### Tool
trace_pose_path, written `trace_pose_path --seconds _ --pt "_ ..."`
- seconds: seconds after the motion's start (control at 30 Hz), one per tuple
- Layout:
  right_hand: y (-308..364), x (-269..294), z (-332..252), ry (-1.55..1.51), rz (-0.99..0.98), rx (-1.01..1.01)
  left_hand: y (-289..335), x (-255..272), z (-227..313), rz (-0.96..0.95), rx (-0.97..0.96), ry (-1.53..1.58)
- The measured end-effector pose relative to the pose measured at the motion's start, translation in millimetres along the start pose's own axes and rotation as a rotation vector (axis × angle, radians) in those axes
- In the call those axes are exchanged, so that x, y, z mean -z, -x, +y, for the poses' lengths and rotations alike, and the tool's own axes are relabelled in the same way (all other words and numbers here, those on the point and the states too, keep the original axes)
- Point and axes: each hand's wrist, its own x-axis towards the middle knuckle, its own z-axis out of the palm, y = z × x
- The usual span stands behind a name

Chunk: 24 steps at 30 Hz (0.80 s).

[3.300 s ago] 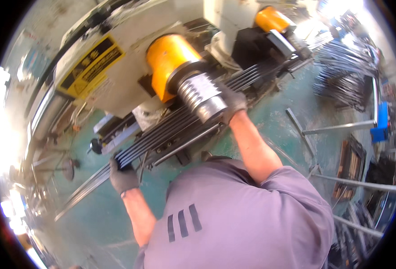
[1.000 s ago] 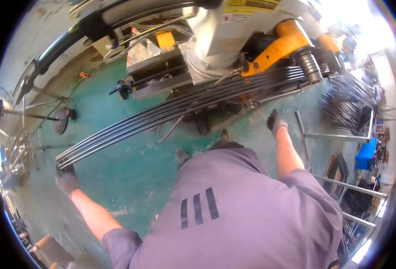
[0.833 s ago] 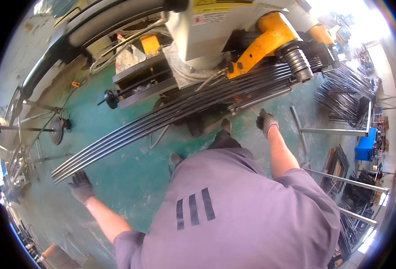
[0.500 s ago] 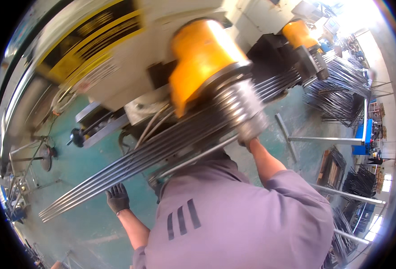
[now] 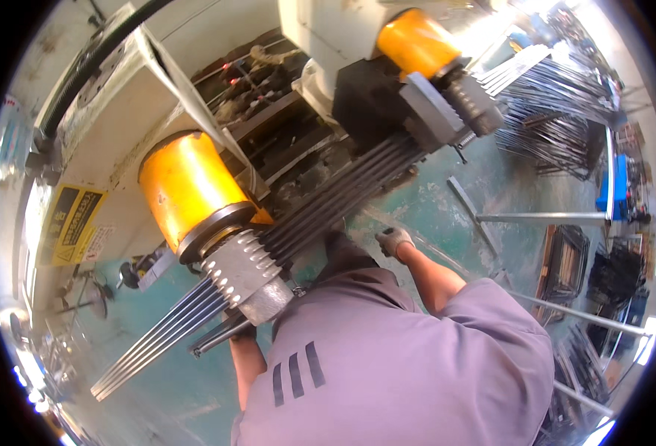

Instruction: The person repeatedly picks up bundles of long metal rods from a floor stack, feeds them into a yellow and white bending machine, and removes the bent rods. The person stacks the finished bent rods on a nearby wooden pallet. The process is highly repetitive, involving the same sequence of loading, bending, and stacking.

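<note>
Watching remotely, I had the long metal bars (image 5: 343,195) running slantwise, side by side, past the near yellow head (image 5: 187,189) — one end sticking out below it, to its lower left, the other going off to its upper right. They looked smooth, prob. stiff along their length w/ some whip at the free end. I'd guess each was manageable but the lot heavy, & slippery if oily. Not fragile, I'd say. Best hold, IMO: a full-hand wrap on the free lengths, clear of the head, w/ hands well apart for balance.

L hand: hidden below the near head, behind a short dark rod (image 5: 220,338); only the left forearm (image 5: 248,363) showed, so I couldn't tell finger state or whether it had hold of anything. Right hand (image 5: 395,244), gloved, was out to the head's right, apart from the bars — fingers curled in, nothing visible in them; how tightly closed, couldn't tell.

A ridged grey collar (image 5: 246,275) sat at the near head's lower end, hiding part of the bars. A far yellow head (image 5: 421,44) stood to its upper right. Beyond that, farther right, was a heap of thin metal pieces (image 5: 551,104), w/ a blue box (image 5: 615,189) lower down, approx. level w/ the near head.
</note>
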Motion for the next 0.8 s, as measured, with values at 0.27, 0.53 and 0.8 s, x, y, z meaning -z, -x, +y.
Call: trace_pose_path --seconds 0.27,0.53,0.8 --pt "62 12 91 -0.098 0.168 -0.245 -18 5 -2 0.057 -0.228 -0.016" --pt "116 6 -15 -0.249 0.246 0.192 32 5 -88 0.149 -0.405 -0.305" --pt "117 4 -178 -1.171 -0.096 0.738 58 85 -66 0.532 0.211 1.587"
